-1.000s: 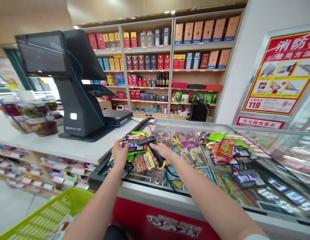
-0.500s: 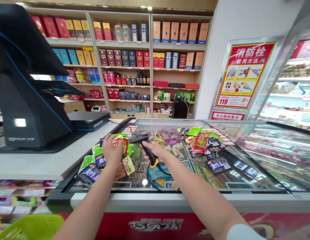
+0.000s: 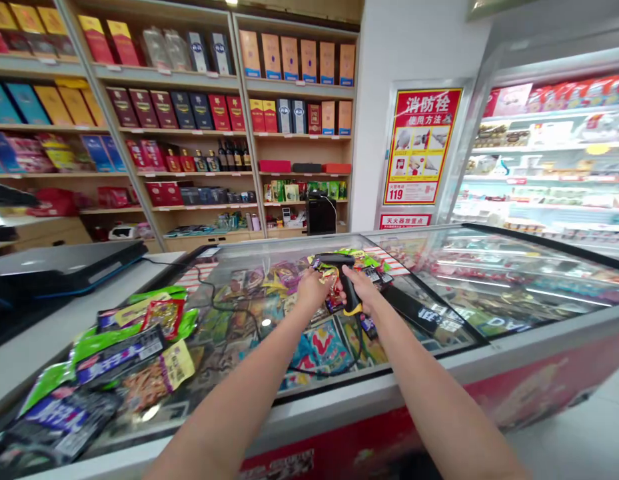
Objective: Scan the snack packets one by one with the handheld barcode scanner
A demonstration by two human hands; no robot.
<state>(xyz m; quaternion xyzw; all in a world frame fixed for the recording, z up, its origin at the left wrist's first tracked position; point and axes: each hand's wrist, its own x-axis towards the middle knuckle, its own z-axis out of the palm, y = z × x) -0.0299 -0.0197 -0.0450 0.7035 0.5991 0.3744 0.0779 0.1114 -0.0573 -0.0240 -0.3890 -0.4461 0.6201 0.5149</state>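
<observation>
In my right hand [image 3: 358,288] is a black handheld barcode scanner [image 3: 350,291] with a yellow tip at its grip; my fingers wrap its handle. My left hand [image 3: 313,288] reaches forward beside the scanner head, at the near left of the right-hand pile of snack packets [image 3: 376,275]. The back of that hand and the scanner hide most of its fingers. A red packet [image 3: 335,293] shows between both hands. Another spread of snack packets, with a black and blue one [image 3: 120,355] and a red one [image 3: 163,316], lies on the freezer glass at left.
The chest freezer's glass lid [image 3: 239,333] lies under my arms, and the scanner's cable [image 3: 229,308] trails over it. At left is a counter with a flat scale [image 3: 69,263]. Boxed goods fill shelves [image 3: 174,131] behind; a red notice [image 3: 423,147] hangs on the wall.
The view has turned right. My left hand has left the left-hand packets and moved right to the other pile. The scanner, still in my right hand, has moved right too.
</observation>
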